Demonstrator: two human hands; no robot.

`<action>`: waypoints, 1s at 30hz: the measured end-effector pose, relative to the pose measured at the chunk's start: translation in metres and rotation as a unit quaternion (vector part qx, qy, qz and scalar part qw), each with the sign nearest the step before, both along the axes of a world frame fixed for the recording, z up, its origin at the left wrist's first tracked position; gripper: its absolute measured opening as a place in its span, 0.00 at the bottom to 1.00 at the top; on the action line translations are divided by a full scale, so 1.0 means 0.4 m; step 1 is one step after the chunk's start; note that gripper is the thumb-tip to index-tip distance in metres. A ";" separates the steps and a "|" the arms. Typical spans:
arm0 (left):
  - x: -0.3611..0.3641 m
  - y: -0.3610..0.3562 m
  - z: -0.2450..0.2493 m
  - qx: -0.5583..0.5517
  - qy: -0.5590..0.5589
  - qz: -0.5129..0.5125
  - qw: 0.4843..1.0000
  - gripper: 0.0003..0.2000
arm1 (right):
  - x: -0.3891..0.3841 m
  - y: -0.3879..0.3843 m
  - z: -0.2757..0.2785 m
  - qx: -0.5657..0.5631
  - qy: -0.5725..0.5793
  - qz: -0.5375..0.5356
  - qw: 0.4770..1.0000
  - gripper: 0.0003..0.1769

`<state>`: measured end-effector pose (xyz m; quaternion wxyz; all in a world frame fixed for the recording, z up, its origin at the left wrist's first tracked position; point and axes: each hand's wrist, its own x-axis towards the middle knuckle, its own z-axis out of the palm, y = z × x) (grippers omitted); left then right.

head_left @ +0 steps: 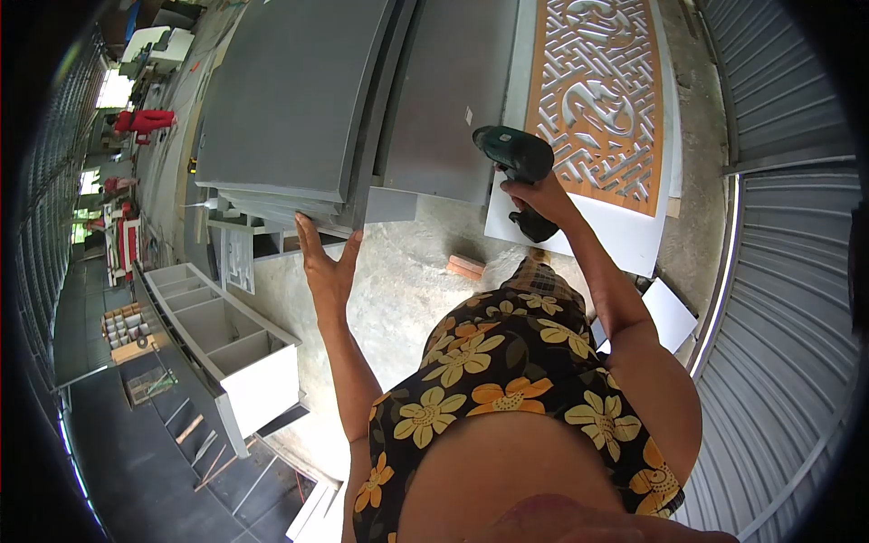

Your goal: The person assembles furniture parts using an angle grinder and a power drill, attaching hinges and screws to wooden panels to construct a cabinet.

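Note:
A stack of grey panels [281, 100] stands at the upper left of the centre. My left hand [326, 262] is at the stack's lower edge, fingers apart, fingertips at the edges of the panels. In my right hand [540, 199] is a dark green cordless drill [520, 152], gripped by its handle and pointing left over a brownish-grey panel [450, 100]. Right of the drill lies an orange-brown panel with a cut-out lattice pattern [595, 109], on top of a white sheet [625, 237].
A brick [465, 266] lies on the concrete floor. A white and grey cabinet frame [222, 330] with compartments stands at the lower left, near a box of small parts [127, 328]. A person in red [145, 121] is far off at the upper left. Corrugated metal wall [787, 271] runs along the right.

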<state>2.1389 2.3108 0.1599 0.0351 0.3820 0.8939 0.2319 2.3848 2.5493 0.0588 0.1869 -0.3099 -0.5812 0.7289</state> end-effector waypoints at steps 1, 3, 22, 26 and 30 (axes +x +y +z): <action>0.001 0.002 -0.001 -0.002 -0.004 0.007 1.000 0.47 | -0.009 0.006 -0.005 -0.001 0.006 0.010 1.000 0.15; 0.007 0.007 -0.002 -0.001 -0.002 0.019 1.000 0.47 | -0.032 0.016 -0.003 0.000 0.016 0.028 0.999 0.17; 0.023 0.011 -0.001 -0.001 -0.061 0.072 0.996 0.45 | -0.321 0.121 -0.008 -0.259 0.227 0.018 0.939 0.12; 0.014 -0.005 -0.025 0.013 -0.038 0.062 0.997 0.47 | -0.326 0.120 -0.023 -0.261 0.214 0.033 0.941 0.12; 0.009 -0.005 -0.032 0.013 -0.029 0.056 0.998 0.47 | -0.288 0.091 -0.021 -0.251 0.211 0.062 0.943 0.14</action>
